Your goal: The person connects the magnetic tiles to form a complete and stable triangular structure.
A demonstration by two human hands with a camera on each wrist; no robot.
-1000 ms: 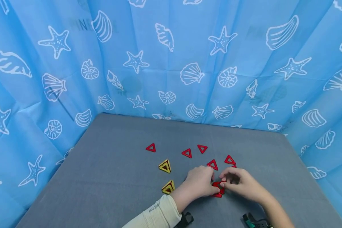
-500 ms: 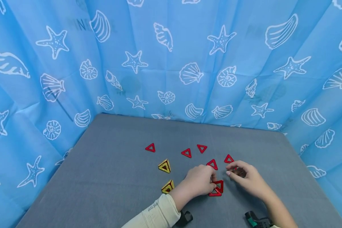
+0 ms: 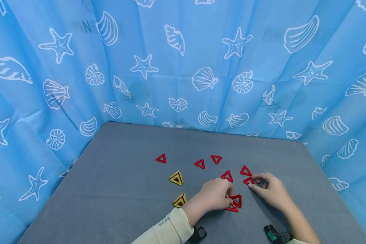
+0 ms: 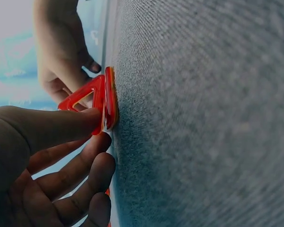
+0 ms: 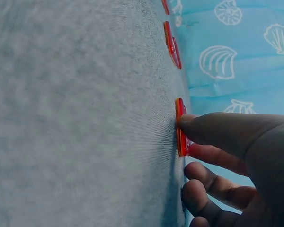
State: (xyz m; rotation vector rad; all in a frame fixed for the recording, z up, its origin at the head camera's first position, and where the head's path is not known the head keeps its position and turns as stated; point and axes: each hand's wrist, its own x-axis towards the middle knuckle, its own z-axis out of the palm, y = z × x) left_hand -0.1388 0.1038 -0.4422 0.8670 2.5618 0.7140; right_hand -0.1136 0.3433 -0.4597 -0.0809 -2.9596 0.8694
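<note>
My left hand (image 3: 213, 195) pinches a red triangular frame tile (image 4: 98, 94) between thumb and fingers, tilted up from the table. Against it, a second red triangular tile (image 4: 111, 101) lies flat on the cloth. In the head view, this overlapping pair (image 3: 238, 201) shows just right of the left fingertips. To the right, my right hand (image 3: 271, 191) has its thumb and index finger on opposite edges of another red triangular tile (image 5: 181, 132), which lies on the table. The other right fingers are loosely bent.
Several red triangular tiles lie farther back, among them one (image 3: 245, 170) beside the right hand's tile and one (image 3: 227, 176) behind the left hand. Two yellow triangular pieces (image 3: 176, 178) sit left of the left hand. A blue shell-print curtain (image 3: 183, 84) surrounds the grey table (image 3: 116, 176).
My right hand has left the tiles at the left hand, moved right and back, and taken hold of a separate red triangular tile. The left hand has stayed nearly in place with its tile.
</note>
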